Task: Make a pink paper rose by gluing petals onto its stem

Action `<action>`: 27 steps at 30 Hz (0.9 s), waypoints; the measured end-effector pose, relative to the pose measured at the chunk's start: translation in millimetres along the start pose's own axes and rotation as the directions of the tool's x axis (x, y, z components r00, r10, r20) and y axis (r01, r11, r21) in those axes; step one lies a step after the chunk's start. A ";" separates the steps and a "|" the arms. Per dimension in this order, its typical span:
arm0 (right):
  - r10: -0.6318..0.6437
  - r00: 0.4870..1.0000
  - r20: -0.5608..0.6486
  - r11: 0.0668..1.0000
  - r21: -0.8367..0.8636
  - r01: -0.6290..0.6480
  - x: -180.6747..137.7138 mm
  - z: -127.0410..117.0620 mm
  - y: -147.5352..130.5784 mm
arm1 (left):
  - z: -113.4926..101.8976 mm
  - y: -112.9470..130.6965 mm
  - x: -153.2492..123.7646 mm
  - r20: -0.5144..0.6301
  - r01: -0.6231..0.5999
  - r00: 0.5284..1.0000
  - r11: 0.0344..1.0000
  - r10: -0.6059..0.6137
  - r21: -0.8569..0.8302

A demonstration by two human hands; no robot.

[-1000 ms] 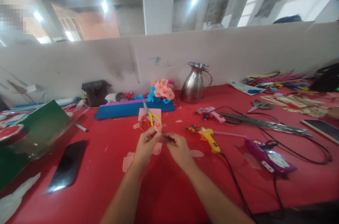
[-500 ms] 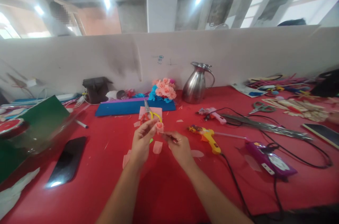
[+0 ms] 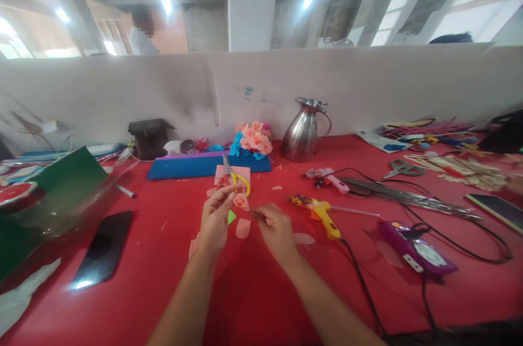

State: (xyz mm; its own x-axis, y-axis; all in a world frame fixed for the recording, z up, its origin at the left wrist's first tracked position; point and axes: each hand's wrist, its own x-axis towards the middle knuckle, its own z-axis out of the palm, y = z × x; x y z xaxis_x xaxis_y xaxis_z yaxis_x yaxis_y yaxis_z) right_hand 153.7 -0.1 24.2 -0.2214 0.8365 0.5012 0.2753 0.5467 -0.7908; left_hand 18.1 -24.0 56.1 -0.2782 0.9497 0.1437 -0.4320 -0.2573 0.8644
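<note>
A small pink paper flower [image 3: 240,201] sits between the thumb and fingers of my left hand [image 3: 216,218]. From the right, my right hand [image 3: 277,229] has its fingertips pinched together at the flower's outer petal corner. Just behind the flower, scissors with yellow handles [image 3: 247,182] lie on a pink paper sheet [image 3: 221,170]. A loose pink paper petal [image 3: 243,229] rests on the red table below my hands. Beside my left fingers a bit of green [image 3: 231,217] shows; what it belongs to is unclear.
A yellow glue gun [image 3: 322,216] and a pink glue gun [image 3: 330,180] lie right, with cords running to a purple power box [image 3: 420,253]. Behind stand a steel jug [image 3: 302,133] and a pink-and-blue flower bunch [image 3: 255,140]. A dark phone [image 3: 104,248] lies left.
The flower has turned and come slightly lower and left in my left hand, its petal corner now toward my right fingertips. A person beyond the partition has moved right.
</note>
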 end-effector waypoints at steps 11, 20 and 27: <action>-0.001 1.000 -0.022 1.000 -0.014 0.001 0.3 0.0 -0.6 | -6.7 -1.0 5.3 -0.041 0.002 0.999 0.992 -0.008 -0.128; 0.021 0.999 -0.043 0.999 -0.035 -0.023 1.7 -0.3 -2.2 | -3.5 1.4 2.3 0.076 0.037 0.996 0.999 -0.036 -0.016; 0.019 0.999 -0.043 0.998 -0.057 -0.022 0.9 0.5 -0.3 | -4.0 0.3 3.2 0.024 0.014 1.000 1.000 -0.015 0.016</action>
State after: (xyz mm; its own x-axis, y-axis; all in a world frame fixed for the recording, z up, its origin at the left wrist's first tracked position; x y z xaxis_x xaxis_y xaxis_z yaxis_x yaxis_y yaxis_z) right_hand 152.9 0.4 24.8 -0.1756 0.8477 0.5006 0.3334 0.5297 -0.7800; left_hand 13.7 -21.8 54.9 -0.2513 0.9574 0.1426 -0.4219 -0.2409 0.8741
